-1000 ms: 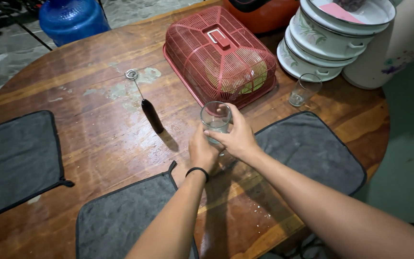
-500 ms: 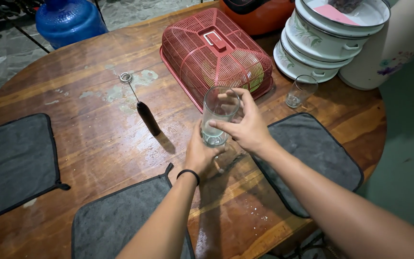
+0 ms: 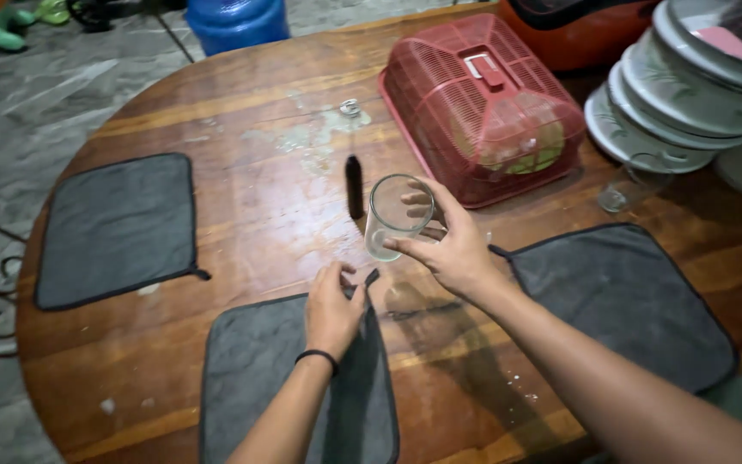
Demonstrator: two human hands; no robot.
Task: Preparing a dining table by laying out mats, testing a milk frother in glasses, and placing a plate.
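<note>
On the round wooden surface (image 3: 242,112), three grey cloths lie spread: one at the left edge (image 3: 118,228), one at the near edge (image 3: 255,387) and one to the right (image 3: 624,296). Toward the far side stands a red mesh food cover (image 3: 483,103), with a stack of pale plates (image 3: 689,94) leaning at the right, just beside it, and a small empty glass (image 3: 624,185) on the wood below the plates. Near the middle lies a black-handled utensil (image 3: 353,185), its metal end pointing away. The right hand (image 3: 448,245) is closed around a clear drinking glass (image 3: 392,219), gripping it by the side with fingers curled behind it; the glass is held tilted above the wood, between the utensil and the right cloth, its open mouth turned up. The left hand (image 3: 332,305), with a dark band at the wrist, rests loosely curled on the upper right corner of the near cloth, touching it, holding nothing that I can make out.
</note>
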